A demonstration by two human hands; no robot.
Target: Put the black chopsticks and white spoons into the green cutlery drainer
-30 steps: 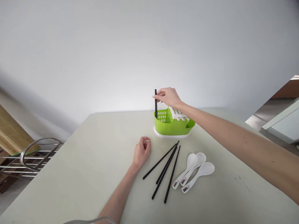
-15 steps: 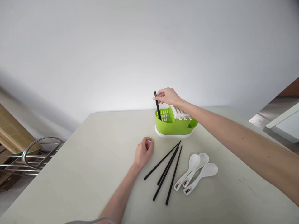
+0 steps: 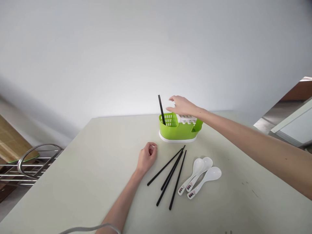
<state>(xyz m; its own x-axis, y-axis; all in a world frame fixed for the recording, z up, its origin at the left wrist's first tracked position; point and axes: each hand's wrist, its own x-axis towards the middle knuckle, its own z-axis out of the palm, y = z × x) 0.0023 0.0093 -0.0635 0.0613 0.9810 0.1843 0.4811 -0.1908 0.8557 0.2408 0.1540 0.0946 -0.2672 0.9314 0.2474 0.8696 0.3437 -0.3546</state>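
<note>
A green utensil holder (image 3: 176,132) with a white base and a white slotted insert (image 3: 187,119) stands by the wall. Two black chopsticks (image 3: 161,109) lean upright in its left compartment. Just right of them, above the holder, my right hand (image 3: 183,104) is open, its fingers apart and holding nothing. My left hand (image 3: 147,156) rests on the table, fingers curled in with nothing visible in them. Beside it lie several loose black chopsticks (image 3: 166,167), fanned out. Three white spoons (image 3: 206,177) with labelled handles overlap to their right.
The pale table (image 3: 92,169) meets the wall (image 3: 122,58) at its far edge. A metal rack (image 3: 31,162) with a wooden board (image 3: 14,139) stands off the left side. A grey cable (image 3: 90,228) crosses my left forearm.
My right hand has let go of the two chopsticks in the holder and moved slightly right, its fingers spreading. My left hand stays on the table. The view has shifted a little.
</note>
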